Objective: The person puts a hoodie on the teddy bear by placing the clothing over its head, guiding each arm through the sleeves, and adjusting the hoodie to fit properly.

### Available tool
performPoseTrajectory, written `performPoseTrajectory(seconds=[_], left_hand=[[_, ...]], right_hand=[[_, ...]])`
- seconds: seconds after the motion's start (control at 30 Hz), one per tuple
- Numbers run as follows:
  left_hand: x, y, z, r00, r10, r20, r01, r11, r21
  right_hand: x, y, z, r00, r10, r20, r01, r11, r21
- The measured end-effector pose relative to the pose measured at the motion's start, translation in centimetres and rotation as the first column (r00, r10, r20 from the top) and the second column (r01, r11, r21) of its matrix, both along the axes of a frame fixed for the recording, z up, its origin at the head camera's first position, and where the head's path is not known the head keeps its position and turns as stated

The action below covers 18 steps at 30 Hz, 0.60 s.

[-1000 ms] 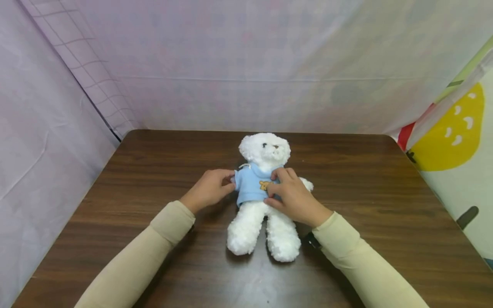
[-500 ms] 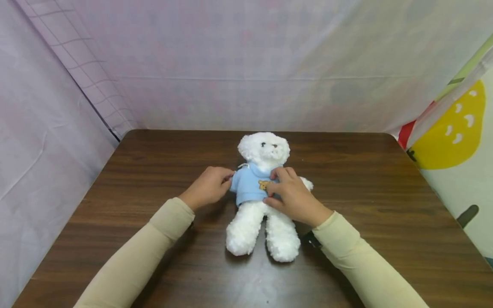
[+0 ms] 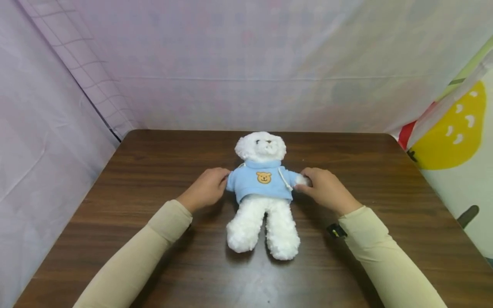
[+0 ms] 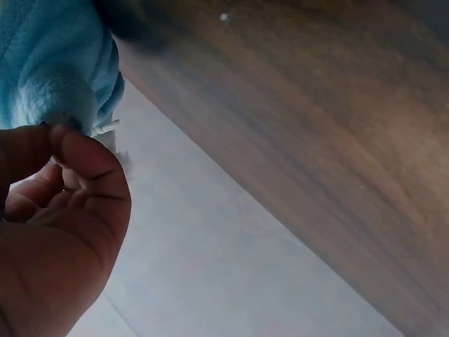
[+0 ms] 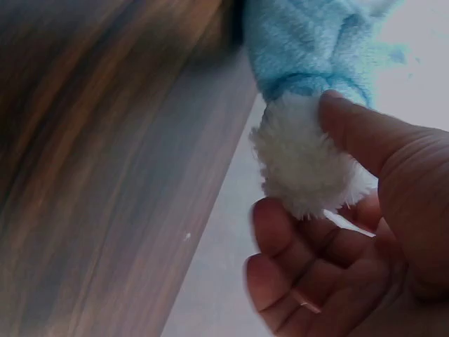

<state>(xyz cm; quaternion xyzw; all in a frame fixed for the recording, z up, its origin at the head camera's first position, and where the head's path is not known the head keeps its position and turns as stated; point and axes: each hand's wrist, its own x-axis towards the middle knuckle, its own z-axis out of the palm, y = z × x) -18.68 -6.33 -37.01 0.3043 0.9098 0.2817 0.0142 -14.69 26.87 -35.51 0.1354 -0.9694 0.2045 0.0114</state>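
Observation:
A white teddy bear (image 3: 262,224) lies face up on the brown wooden table, dressed in a light blue sweater (image 3: 246,186) with a brown bear patch (image 3: 264,177). A white drawstring (image 3: 284,179) hangs over its chest. My left hand (image 3: 206,188) pinches the end of the sweater's sleeve (image 4: 56,91) between thumb and forefinger; no paw shows past that cuff. On the other side, my right hand (image 3: 325,190) holds the bear's white paw (image 5: 302,158), thumb at the cuff and fingers curled below. This paw sticks out of its sleeve.
The wooden table (image 3: 154,171) has its far edge just behind the bear's head. Pale cloth (image 3: 246,64) hangs behind it and on the left side. At the right hangs a cloth with a yellow print (image 3: 452,132). A dark device (image 3: 337,231) sits at my right wrist.
My right hand has moved right, from the sweater's chest to the bear's paw, uncovering the patch and drawstring. The sweater sits straighter. My left hand stays at its sleeve.

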Motion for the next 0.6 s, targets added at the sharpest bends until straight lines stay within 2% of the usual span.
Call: performPoseTrajectory(seconds=[0.1,0.2,0.27,0.43,0.6], left_hand=[[0.1,-0.1,0.1,0.999,0.016,-0.037,-0.016,1.000,-0.014],[0.1,-0.4,0.3,0.995,0.039,-0.093,-0.042,0.999,-0.031],[0.1,-0.6,0.4,0.990,0.054,-0.130,-0.059,0.998,-0.035],[-0.2,-1.0,0.7,0.978,0.083,-0.190,-0.085,0.996,-0.003],[-0.2,-0.5,0.8,0.976,0.063,-0.206,-0.054,0.997,0.045]], right_hand=[[0.0,0.2,-0.2,0.993,0.016,-0.115,-0.010,0.999,0.053],[0.2,0.5,0.0,0.976,0.018,-0.218,-0.003,0.998,0.069],[0.4,0.7,0.4,0.969,0.026,-0.244,-0.009,0.998,0.068],[0.5,1.7,1.5,0.974,0.044,-0.223,-0.030,0.997,0.066],[0.5,2.3,2.5,0.991,0.003,-0.131,0.003,0.999,0.044]])
